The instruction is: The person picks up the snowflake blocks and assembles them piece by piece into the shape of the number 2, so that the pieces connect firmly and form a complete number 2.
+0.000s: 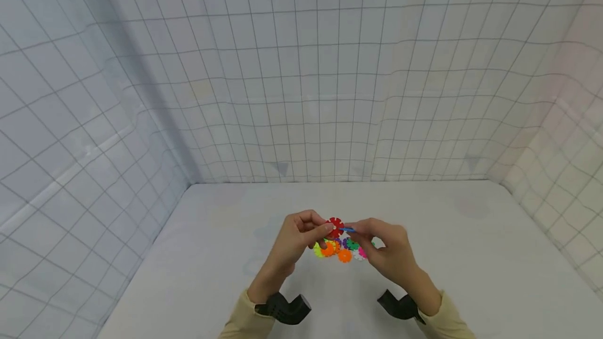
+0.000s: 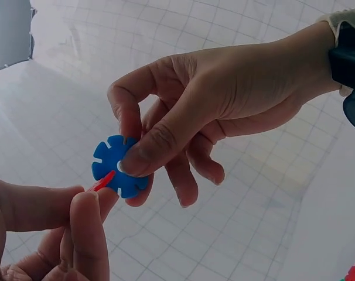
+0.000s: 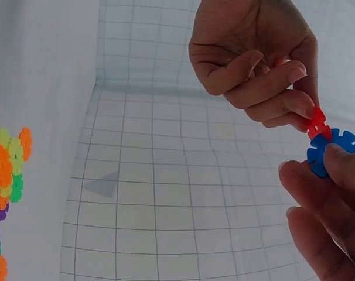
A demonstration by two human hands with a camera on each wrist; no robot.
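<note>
- Disc of bright red plastic with a notched rim (image 1: 336, 229), held up above the tabletop, is pinched at its edge by the thumb and fingers of the left hand (image 1: 294, 239).
- Blue plastic disc, round and flat with the same slots around its rim (image 2: 110, 161), is pinched between thumb and fingers of the right hand (image 1: 393, 255); the thumb lies across its face near the middle.
- The two discs meet edge to face, the red one turned edge-on to the blue in the left wrist view; whether their slots are engaged cannot be told.
- Both hands are close together, each clamped on its own disc, with the right hand's spare fingers loosely bent.
- Below them lies a loose group of similar notched discs: a yellow-green one (image 1: 317, 250), an orange one at the near side (image 1: 345, 256), a dark green one (image 1: 353, 244) and a pink one (image 1: 362, 252), some overlapping.
- Beneath the group is a smooth white tabletop (image 1: 198, 255).
- Black curved mounts (image 1: 285, 308) sit at both wrists, beside pale yellow sleeves (image 1: 245, 323).
- White sheeting with a dark grid (image 1: 330, 67) rises behind the table and at both sides.
</note>
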